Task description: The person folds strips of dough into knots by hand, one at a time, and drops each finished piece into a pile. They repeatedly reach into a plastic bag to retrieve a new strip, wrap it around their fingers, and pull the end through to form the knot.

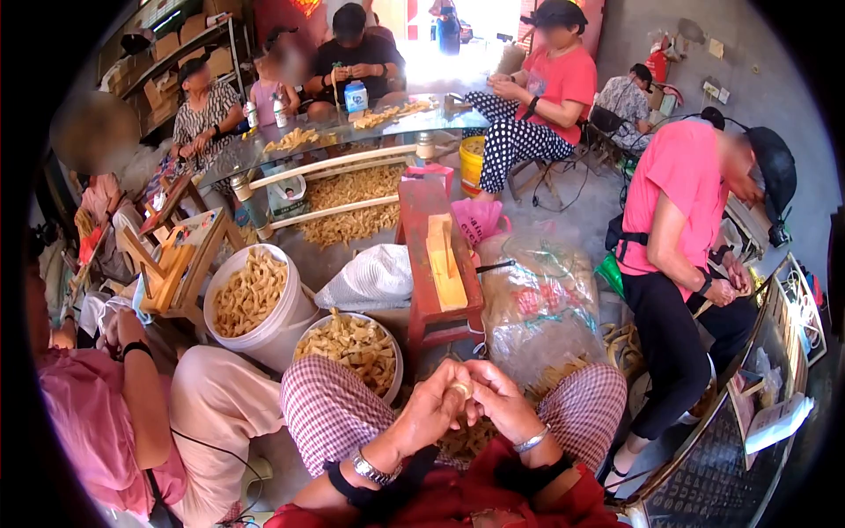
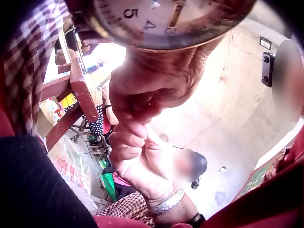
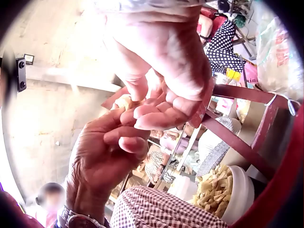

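Note:
Both hands meet above the lap, fingertips together around a small pale yellow folded strip [image 3: 124,102]. The left hand [image 1: 426,412], with a wristwatch, pinches the strip between thumb and fingers. From the other side, the right hand [image 1: 503,403], wearing a silver bracelet, pinches at the same piece with its fingers curled. In the left wrist view the strip is hidden behind the fingers. Close in front of the left knee stands a white bucket [image 1: 398,363] of similar twisted yellow pieces; a larger white bucket [image 1: 283,341] beside it holds more.
A red wooden bench [image 1: 414,255] bearing a yellow block [image 1: 447,264] stands ahead. A clear plastic sack [image 1: 541,290] lies right of it, a white woven sack [image 1: 368,275] left. Farther off is a glass-topped table [image 1: 339,134]. Several people sit around, one close on each side.

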The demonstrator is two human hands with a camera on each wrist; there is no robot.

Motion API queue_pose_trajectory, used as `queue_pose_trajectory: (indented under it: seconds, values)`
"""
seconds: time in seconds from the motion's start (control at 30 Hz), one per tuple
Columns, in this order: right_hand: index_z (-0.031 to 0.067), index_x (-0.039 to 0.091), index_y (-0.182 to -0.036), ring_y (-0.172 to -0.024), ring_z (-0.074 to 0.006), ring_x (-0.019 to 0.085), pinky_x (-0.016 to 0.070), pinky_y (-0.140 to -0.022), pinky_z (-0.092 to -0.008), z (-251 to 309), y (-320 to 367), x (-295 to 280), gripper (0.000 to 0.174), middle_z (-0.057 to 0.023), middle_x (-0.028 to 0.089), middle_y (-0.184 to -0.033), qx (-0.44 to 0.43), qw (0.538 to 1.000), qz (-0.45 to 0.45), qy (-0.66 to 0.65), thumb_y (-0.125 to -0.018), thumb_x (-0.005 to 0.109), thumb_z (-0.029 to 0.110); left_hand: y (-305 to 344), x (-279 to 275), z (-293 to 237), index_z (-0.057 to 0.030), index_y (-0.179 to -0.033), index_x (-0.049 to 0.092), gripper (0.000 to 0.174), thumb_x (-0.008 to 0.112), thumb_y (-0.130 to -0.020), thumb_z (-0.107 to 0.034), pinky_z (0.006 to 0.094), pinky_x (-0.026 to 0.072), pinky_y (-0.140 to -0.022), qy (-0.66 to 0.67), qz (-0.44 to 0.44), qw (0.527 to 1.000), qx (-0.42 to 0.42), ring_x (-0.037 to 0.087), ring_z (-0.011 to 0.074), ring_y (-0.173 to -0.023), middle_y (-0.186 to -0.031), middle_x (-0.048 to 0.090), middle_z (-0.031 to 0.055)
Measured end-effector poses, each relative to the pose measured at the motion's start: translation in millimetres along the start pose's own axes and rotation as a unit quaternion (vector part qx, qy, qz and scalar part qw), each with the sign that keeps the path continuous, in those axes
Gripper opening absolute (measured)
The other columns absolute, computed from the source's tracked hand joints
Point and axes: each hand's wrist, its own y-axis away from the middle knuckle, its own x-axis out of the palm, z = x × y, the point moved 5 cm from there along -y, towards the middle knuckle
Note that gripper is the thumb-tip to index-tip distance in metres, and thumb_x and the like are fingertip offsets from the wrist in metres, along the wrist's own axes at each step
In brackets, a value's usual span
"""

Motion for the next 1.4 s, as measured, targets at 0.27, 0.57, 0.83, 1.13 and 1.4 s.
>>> queue_pose_trajectory:
  seconds: [0.27, 0.57, 0.83, 1.13, 1.4]
  values:
    - [0.0024, 0.049, -0.105, -0.052, -0.0042, 0.046, 0.0378, -0.047, -0.0183, 4, 4, 4, 0.018, -0.0002, 0.054, -0.074, -0.013, 1.0, 0.006, -0.017, -0.096, 0.047, 0.017, -3, -7, 1, -0.0082, -0.109, 0.035, 0.016, 0.043, -0.098, -0.016, 0.0195, 0.0442, -0.047, 0.01, 0.025, 0.999, -0.047, 0.051, 0.0073, -0.053, -0.066, 0.05, 0.0012]
    - [0.0049, 0.048, -0.094, -0.048, -0.0036, 0.04, 0.0307, -0.042, -0.0182, -1, 2, 1, 0.007, 0.001, 0.048, -0.07, -0.033, 0.984, -0.113, -0.133, -0.093, 0.047, 0.012, -6, 0, 12, -0.0077, -0.115, 0.037, 0.018, 0.041, -0.098, -0.011, 0.0201, 0.0488, -0.055, 0.043, 0.018, 0.999, -0.009, 0.04, 0.0039, -0.054, -0.071, 0.046, 0.0001]
    - [0.0043, 0.048, -0.092, -0.045, -0.0035, 0.038, 0.0292, -0.04, -0.0188, 0, 2, -10, 0.004, 0.0014, 0.046, -0.066, -0.048, 0.979, -0.167, -0.109, -0.09, 0.048, 0.007, -6, 0, 19, -0.0079, -0.113, 0.042, 0.015, 0.04, -0.098, -0.011, 0.0226, 0.0507, -0.056, 0.079, 0.046, 0.995, -0.034, 0.038, 0.0039, -0.055, -0.071, 0.041, -0.0007]
    - [0.0038, 0.051, -0.094, -0.048, -0.0048, 0.043, 0.0335, -0.043, -0.0189, 2, 1, -18, 0.009, 0.0009, 0.049, -0.067, -0.057, 0.984, -0.131, -0.11, -0.093, 0.051, 0.013, -7, -3, 19, -0.0088, -0.109, 0.046, 0.013, 0.039, -0.098, -0.009, 0.0221, 0.0487, -0.052, 0.126, 0.059, 0.989, -0.054, 0.04, 0.0044, -0.055, -0.07, 0.041, -0.0011]
    - [0.0065, 0.055, -0.09, -0.053, -0.0034, 0.042, 0.033, -0.047, -0.0165, -11, 2, -16, 0.022, 0.0029, 0.049, -0.069, 0.025, 0.985, -0.046, -0.163, -0.094, 0.055, 0.028, -6, -3, 24, -0.0082, -0.11, 0.048, 0.015, 0.041, -0.099, -0.015, 0.0202, 0.0456, -0.049, 0.113, 0.053, 0.99, -0.062, 0.038, 0.0045, -0.053, -0.069, 0.042, -0.0009]
